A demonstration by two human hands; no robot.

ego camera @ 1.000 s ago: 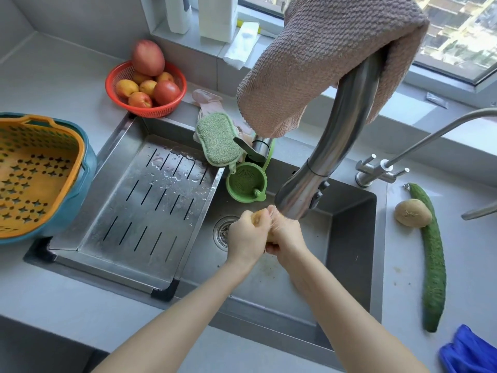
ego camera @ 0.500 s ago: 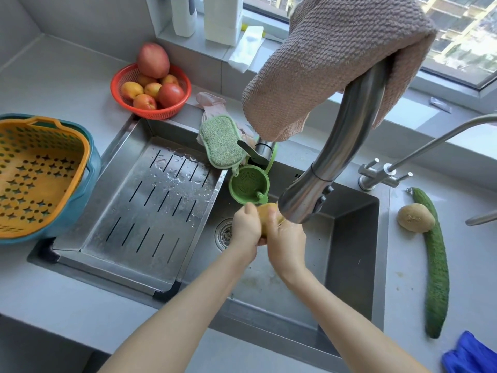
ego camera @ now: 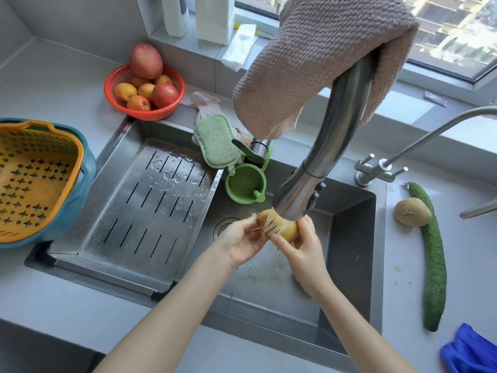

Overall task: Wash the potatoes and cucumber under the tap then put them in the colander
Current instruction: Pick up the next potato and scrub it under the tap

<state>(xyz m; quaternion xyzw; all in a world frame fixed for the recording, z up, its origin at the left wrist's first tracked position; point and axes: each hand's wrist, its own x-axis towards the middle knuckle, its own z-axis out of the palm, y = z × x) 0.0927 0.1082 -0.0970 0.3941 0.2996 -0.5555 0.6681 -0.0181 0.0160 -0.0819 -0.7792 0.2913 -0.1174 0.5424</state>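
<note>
A yellow potato (ego camera: 279, 227) is under the running tap (ego camera: 309, 184), over the sink (ego camera: 352, 238). My right hand (ego camera: 301, 249) grips its right end from below. My left hand (ego camera: 242, 240) touches its left end with loosely spread fingers. A second, unwashed potato (ego camera: 412, 211) lies on the counter to the right of the sink, touching a long green cucumber (ego camera: 433, 259). The orange colander (ego camera: 32, 179) sits inside a teal bowl (ego camera: 80, 200) at the far left.
A slotted steel drain tray (ego camera: 145, 208) covers the sink's left half. A green strainer cup (ego camera: 246, 183) and green sponge (ego camera: 215, 141) sit at the sink's back. A red fruit basket (ego camera: 145, 90) stands behind. A towel (ego camera: 309, 57) drapes the tap. A blue cloth (ego camera: 470, 351) lies bottom right.
Both hands rose slightly and opened apart, exposing more of the potato under the stream. My left hand has loosened from a closed grip to spread fingers.
</note>
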